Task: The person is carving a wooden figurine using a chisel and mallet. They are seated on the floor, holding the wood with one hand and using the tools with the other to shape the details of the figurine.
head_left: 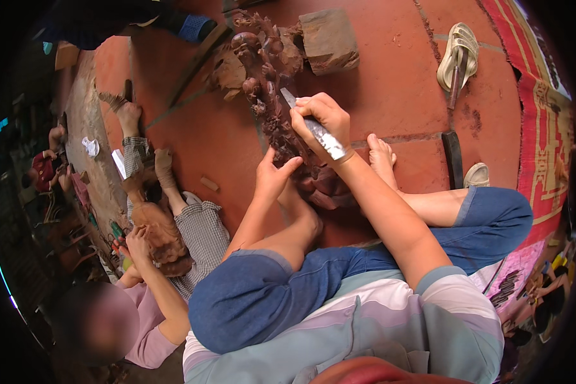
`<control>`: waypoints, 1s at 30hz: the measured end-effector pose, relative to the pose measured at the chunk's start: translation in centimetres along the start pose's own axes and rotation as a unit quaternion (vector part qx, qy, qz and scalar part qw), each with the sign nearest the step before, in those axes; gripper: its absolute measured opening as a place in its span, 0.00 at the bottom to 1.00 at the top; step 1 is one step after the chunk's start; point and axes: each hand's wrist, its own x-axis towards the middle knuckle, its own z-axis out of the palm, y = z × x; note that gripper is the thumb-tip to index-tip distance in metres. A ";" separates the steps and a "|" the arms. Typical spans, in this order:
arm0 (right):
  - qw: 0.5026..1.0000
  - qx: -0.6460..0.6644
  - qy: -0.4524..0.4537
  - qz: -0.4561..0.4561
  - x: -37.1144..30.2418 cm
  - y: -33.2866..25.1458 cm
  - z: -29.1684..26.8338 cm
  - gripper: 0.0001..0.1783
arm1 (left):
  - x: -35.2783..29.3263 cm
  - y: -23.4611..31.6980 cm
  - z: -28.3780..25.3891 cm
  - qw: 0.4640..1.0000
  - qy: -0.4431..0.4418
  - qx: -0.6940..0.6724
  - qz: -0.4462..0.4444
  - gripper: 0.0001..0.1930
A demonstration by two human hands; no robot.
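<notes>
A long, dark reddish-brown wood carving (272, 121), deeply cut with knobbly rounded shapes, lies slanting away from me between my bare feet. My right hand (323, 121) grips a carving knife (325, 139) whose handle is wrapped in shiny silver. Its pointed blade (288, 97) reaches the right side of the carving; whether the edge touches the wood I cannot tell. Lower down, on the carving's left side, my left hand (272, 178) holds it, thumb on top and the other fingers partly hidden.
A rough wood block (329, 41) stands beside the carving's far end. To the right are a pale sandal (457, 57), a dark long-handled tool (453, 159) and a red patterned mat (544, 147). At left, another person handles a brown carved piece (157, 233); a small wood bit (209, 184) lies between us.
</notes>
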 end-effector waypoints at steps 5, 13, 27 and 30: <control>1.000 0.000 0.005 -0.005 0.4 -0.2 0.2 0.05 | 0.1 0.2 0.4 0.996 -0.006 -0.089 0.005 0.29; 1.000 0.003 -0.007 0.009 -0.4 -0.3 0.2 0.05 | -0.1 0.5 0.1 0.999 -0.005 -0.048 -0.003 0.29; 1.000 0.017 0.014 0.009 0.6 -0.2 -0.2 0.05 | 0.1 -0.3 0.0 0.999 -0.003 -0.033 0.004 0.31; 1.000 -0.024 0.008 0.002 -0.3 0.1 0.1 0.05 | 0.2 -0.3 0.1 0.999 -0.001 -0.035 0.008 0.30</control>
